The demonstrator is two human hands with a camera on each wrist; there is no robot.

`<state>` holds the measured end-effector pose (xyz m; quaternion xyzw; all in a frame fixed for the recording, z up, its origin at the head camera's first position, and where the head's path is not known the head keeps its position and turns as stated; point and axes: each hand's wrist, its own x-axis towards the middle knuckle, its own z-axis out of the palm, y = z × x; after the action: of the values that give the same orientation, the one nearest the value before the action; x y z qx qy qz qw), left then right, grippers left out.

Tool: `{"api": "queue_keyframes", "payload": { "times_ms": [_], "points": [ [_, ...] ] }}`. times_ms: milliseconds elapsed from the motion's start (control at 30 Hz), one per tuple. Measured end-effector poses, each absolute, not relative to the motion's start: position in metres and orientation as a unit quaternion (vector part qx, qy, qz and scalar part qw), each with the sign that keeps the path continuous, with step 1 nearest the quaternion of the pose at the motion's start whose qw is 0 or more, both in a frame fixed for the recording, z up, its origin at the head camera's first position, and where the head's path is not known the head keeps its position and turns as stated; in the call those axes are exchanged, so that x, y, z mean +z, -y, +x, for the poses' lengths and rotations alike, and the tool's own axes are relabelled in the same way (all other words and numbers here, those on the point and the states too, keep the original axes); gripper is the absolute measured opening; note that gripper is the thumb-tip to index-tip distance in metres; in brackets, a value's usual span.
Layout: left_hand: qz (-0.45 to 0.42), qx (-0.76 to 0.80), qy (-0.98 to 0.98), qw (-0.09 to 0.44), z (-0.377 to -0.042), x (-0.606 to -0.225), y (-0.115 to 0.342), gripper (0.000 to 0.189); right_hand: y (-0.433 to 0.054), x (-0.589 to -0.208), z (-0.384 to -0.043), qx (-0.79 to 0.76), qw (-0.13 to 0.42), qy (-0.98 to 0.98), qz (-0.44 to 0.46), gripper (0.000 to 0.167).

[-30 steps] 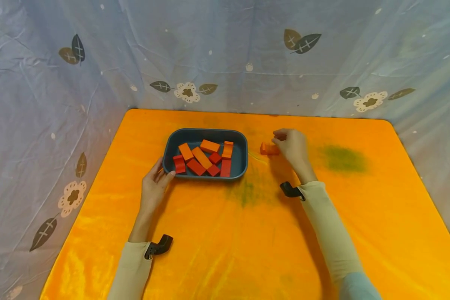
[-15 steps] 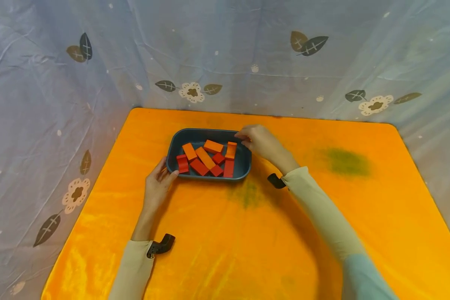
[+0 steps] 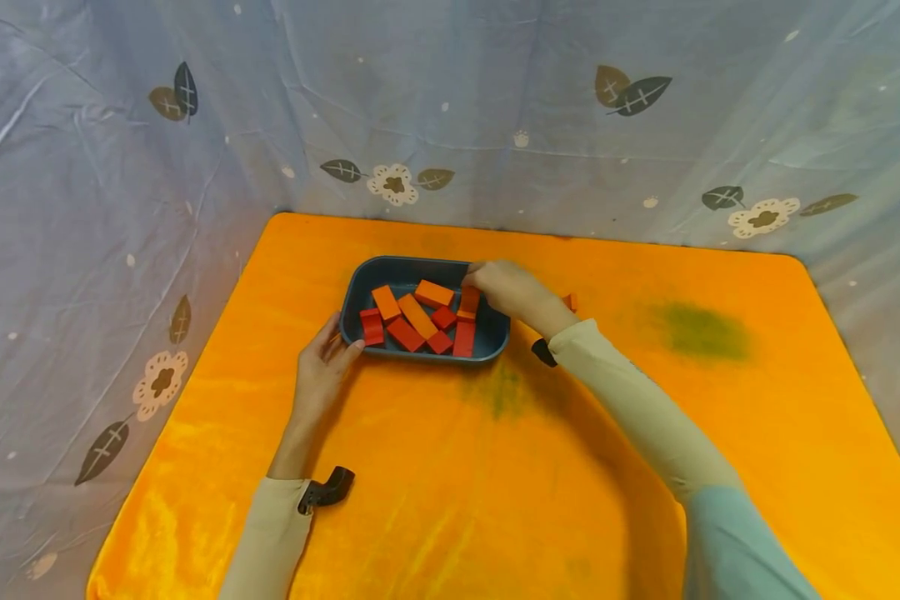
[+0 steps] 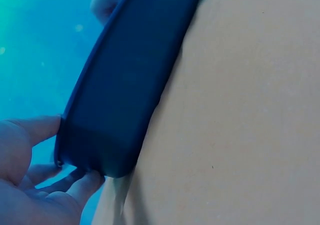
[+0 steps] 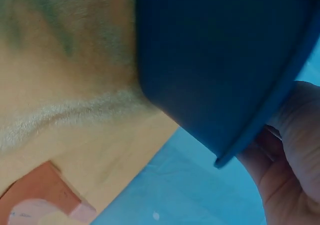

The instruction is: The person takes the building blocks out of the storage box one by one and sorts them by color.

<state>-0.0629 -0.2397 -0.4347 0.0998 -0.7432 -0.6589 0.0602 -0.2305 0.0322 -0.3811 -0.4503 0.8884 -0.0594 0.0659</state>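
Head view: nearest, cream sleeves (image 3: 266,533) are reaching over the orange-covered tabletop (image 3: 390,550), black wrist mounts (image 3: 330,490) jutting out at the cuffs. The left hand (image 3: 318,375) is grasping the dark blue-grey tray (image 3: 420,268) by its near left corner, thumb lying on the rim and other fingers touching the outer end wall. The tray is sitting towards the tabletop's far edge, closer to the left edge than the right. Inside, red blocks (image 3: 405,334) are lying mostly along the near wall, orange blocks (image 3: 417,317) mostly behind them. The right hand (image 3: 512,290) is reaching over the tray's right end; its fingertips are hiding, so whether it is grasping a block cannot be told. Outside, another orange block (image 3: 571,302) is showing behind the right wrist. Beyond the far edge, a flowered curtain (image 3: 450,100) is hanging.
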Motion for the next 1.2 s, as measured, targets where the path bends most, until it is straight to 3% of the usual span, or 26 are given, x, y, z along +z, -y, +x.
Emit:
{"api": "queue_keyframes", "payload": {
  "times_ms": [1200],
  "points": [
    [0.109, -0.646, 0.753, 0.06, -0.063, -0.434, 0.238, 0.067, -0.032, -0.391, -0.24, -0.049, 0.104, -0.882, -0.457, 0.034]
  ]
}}
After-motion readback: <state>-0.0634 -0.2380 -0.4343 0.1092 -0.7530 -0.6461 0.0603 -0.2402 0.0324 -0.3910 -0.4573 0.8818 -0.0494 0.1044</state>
